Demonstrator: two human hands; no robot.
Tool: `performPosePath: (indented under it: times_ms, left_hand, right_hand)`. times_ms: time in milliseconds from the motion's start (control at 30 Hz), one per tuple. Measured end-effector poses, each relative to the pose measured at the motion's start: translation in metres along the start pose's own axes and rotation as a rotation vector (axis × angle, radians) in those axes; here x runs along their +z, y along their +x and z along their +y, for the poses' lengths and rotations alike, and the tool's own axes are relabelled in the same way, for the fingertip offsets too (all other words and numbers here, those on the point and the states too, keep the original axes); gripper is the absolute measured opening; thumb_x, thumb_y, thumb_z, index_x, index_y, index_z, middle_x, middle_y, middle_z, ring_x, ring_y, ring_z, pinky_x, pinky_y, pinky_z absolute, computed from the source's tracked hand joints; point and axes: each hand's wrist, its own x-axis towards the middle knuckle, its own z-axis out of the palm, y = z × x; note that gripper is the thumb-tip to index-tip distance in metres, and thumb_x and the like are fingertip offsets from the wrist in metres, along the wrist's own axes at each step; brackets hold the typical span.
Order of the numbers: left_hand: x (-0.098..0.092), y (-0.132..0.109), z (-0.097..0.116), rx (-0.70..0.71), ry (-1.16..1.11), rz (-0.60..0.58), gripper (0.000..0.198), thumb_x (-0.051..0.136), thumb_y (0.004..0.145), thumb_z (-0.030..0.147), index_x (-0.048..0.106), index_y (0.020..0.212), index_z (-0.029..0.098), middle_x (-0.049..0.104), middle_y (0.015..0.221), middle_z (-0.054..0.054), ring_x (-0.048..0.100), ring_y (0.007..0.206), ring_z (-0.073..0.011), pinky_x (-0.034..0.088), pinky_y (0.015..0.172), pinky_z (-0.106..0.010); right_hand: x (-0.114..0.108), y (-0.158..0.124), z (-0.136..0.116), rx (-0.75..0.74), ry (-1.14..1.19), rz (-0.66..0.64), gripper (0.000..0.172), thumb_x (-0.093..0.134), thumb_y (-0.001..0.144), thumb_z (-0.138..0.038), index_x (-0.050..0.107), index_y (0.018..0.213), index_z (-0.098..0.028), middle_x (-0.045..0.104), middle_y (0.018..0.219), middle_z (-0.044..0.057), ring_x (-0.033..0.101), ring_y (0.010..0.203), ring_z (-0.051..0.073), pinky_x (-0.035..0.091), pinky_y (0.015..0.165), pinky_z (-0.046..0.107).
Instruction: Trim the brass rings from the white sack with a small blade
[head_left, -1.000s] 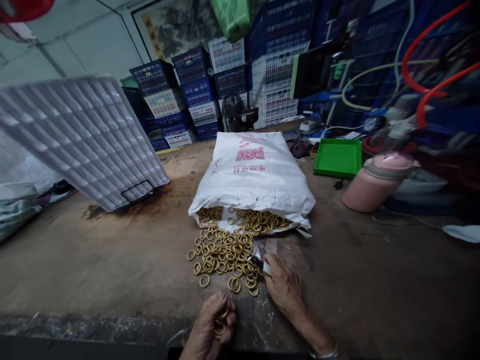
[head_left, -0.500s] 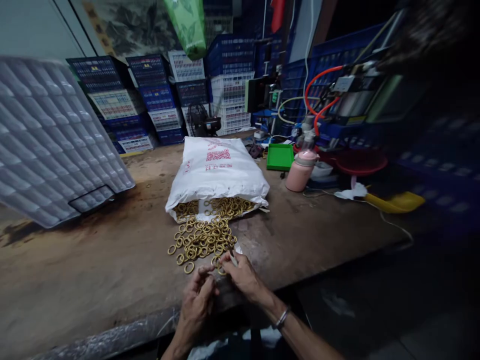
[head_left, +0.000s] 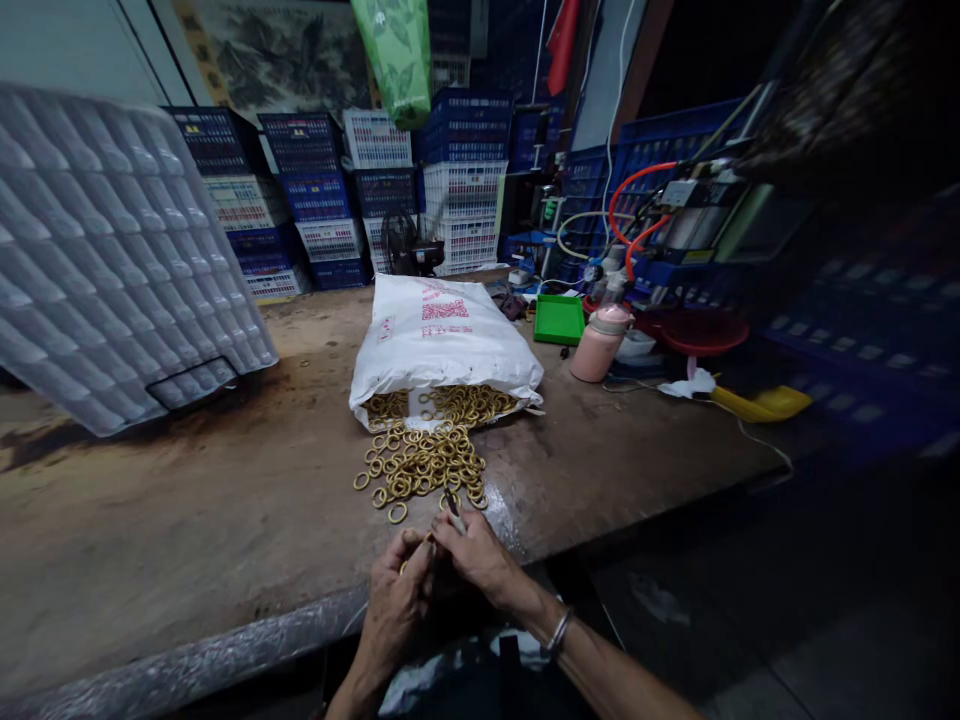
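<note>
My left hand point(head_left: 396, 590) is closed around a brass-coloured ring point(head_left: 406, 567), mostly hidden by the fingers. My right hand point(head_left: 484, 555) meets it at the fingertips and grips a slim tool with a pale handle and dark tip point(head_left: 454, 508), which points up and away from me. Just beyond both hands, a loose pile of brass-coloured rings point(head_left: 427, 462) spreads over the table. It spills from the open mouth of a white woven sack point(head_left: 450, 350) with red print, lying on its side. More rings show inside that mouth.
The brown table point(head_left: 225, 530) has a plastic-wrapped front edge. A ribbed translucent panel point(head_left: 127, 270) leans at left. On the right are a pink bottle point(head_left: 598, 345), a green tray point(head_left: 559, 320), a red dish point(head_left: 705, 332) and a yellow scoop point(head_left: 765, 403). Stacked crates point(head_left: 307, 195) line the back.
My left hand has closed on a ring near the table edge. My right hand, still gripping the tool, has drawn back from the pile to the left hand. The view has shifted slightly.
</note>
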Motion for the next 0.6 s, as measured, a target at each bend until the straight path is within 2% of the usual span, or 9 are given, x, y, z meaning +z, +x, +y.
performPosePath:
  times_ms: [100,233,333,600]
  left_hand:
    - [-0.002,-0.001,-0.006,-0.009,-0.034,-0.001,0.029,0.066,0.065,0.042,0.053,0.075,0.018,0.046,0.052,0.008,0.038,0.041,-0.0040,0.028,0.041,-0.016]
    - [-0.005,-0.003,-0.012,-0.085,-0.026,0.023,0.036,0.066,0.062,0.048,0.050,0.076,0.019,0.045,0.051,0.009,0.034,0.036,-0.0028,0.022,0.036,-0.015]
    - [-0.008,-0.003,-0.015,-0.098,-0.008,0.020,0.036,0.065,0.063,0.049,0.048,0.075,0.019,0.046,0.051,0.009,0.035,0.035,-0.0029,0.022,0.036,-0.015]
    - [-0.011,-0.016,-0.005,-0.096,-0.024,-0.056,0.027,0.058,0.073,0.043,0.045,0.075,0.019,0.044,0.055,0.009,0.036,0.039,-0.0016,0.021,0.037,-0.013]
  right_hand:
    - [0.000,-0.001,0.001,-0.086,-0.141,0.028,0.020,0.049,0.073,-0.034,0.053,0.065,-0.016,0.050,0.058,-0.004,0.046,0.059,0.009,0.036,0.057,0.020]
    - [0.001,-0.004,0.004,-0.101,-0.209,0.033,0.020,0.050,0.073,-0.034,0.055,0.067,-0.016,0.052,0.060,-0.004,0.047,0.060,0.010,0.037,0.058,0.020]
    - [0.002,-0.008,0.004,-0.108,-0.232,0.020,0.020,0.050,0.074,-0.035,0.054,0.068,-0.016,0.053,0.060,-0.004,0.047,0.059,0.010,0.036,0.057,0.020]
    - [0.006,-0.012,-0.002,-0.098,-0.222,-0.032,0.018,0.046,0.077,-0.031,0.054,0.070,-0.016,0.054,0.062,-0.003,0.049,0.062,0.010,0.037,0.058,0.021]
